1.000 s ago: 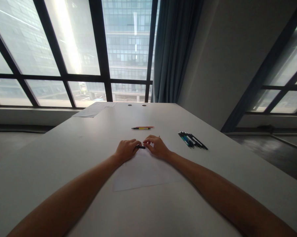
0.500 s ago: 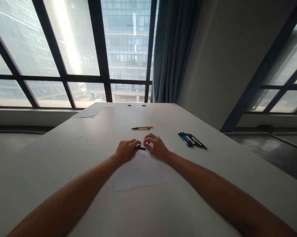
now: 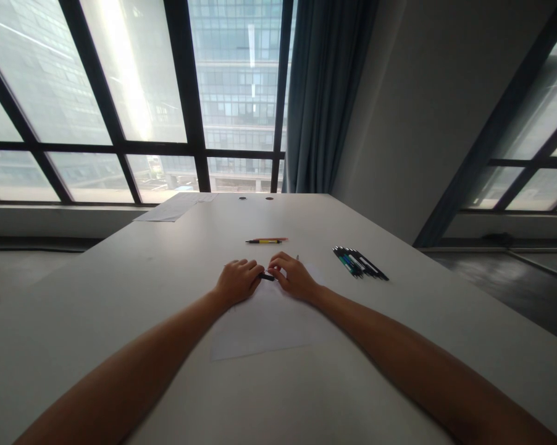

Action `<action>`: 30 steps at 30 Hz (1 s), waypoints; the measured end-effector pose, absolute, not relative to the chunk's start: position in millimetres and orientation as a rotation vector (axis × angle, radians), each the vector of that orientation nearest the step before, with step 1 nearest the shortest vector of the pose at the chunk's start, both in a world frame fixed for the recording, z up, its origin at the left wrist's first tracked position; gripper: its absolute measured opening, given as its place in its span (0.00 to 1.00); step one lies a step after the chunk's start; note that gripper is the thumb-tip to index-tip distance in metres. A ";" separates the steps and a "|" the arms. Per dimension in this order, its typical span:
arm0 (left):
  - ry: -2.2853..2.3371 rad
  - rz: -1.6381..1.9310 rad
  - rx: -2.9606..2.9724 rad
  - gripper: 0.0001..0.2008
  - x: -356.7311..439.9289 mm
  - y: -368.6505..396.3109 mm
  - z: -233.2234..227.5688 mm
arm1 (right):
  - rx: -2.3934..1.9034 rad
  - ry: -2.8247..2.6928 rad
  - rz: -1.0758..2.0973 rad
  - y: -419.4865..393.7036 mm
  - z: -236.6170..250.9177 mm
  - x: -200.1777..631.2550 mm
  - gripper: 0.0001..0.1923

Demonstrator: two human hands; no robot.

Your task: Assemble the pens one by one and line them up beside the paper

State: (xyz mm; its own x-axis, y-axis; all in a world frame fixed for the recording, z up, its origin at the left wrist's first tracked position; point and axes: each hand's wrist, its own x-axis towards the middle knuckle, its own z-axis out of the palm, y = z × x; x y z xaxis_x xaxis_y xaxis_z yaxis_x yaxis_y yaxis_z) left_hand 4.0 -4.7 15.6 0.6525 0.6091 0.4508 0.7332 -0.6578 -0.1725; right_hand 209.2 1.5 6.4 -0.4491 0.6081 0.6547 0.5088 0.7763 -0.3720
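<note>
Both my hands rest on a white sheet of paper [image 3: 269,327] on the white table [image 3: 121,278]. My left hand [image 3: 236,281] and my right hand [image 3: 293,276] meet fingertip to fingertip around a small dark pen part [image 3: 267,277], each pinching one end. A thin tip of a pen [image 3: 297,257] pokes out just above my right hand's knuckles. Most of the held piece is hidden by my fingers.
Two pens, one yellow-black and one reddish [image 3: 265,240], lie just beyond my hands. A row of several dark and teal pens [image 3: 359,263] lies to the right. Loose paper sheets [image 3: 174,207] sit at the table's far left by the windows.
My hands have closed in slightly on the dark piece, so the gap between them is smaller. Nothing else on the table has moved.
</note>
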 end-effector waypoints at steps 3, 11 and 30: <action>-1.066 -0.506 -2.523 0.14 4.5 -3.9 16.4 | -0.847 -2.139 0.141 2.3 5.3 209.8 0.05; -1.046 -0.556 -2.609 0.13 2.7 0.9 12.1 | -0.918 -2.075 0.119 6.2 2.8 212.2 0.02; -0.882 -0.801 -2.587 0.11 1.0 9.5 0.6 | -0.941 -1.999 -0.085 23.9 3.9 230.6 0.05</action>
State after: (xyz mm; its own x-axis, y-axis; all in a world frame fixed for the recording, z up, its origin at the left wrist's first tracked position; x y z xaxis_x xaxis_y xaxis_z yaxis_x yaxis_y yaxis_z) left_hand 1.0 9.5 0.6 0.6576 0.4690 0.5896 0.6316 -0.7698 -0.0923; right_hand 230.6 23.9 3.9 -0.3083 0.5838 0.7511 0.6453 0.7084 -0.2858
